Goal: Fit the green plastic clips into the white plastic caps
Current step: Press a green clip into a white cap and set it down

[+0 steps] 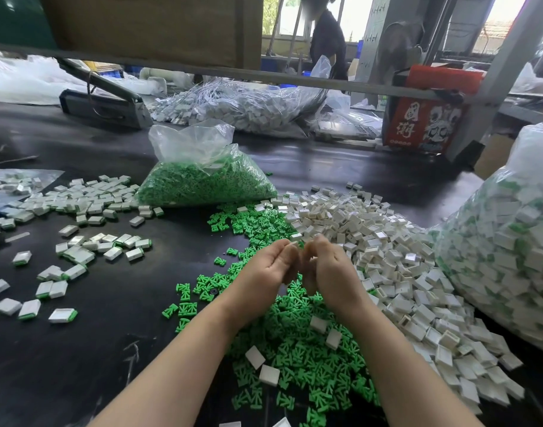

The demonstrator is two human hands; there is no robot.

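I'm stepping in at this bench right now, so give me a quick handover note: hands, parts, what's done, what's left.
Left hand and right hand are raised together over the piles, fingers curled; a small pale piece shows at the fingertips, what exactly is unclear.
Loose green clips lie right below the hands; the loose white caps are heaped to their right.
Done: assembled caps with green edges are scattered at left.
Left: both loose piles, plus a bag of green clips behind.

Piece between the curled fingers (pixel 290 257) hidden, perhaps a cap, bystander's face blurred, forearms cut off below.
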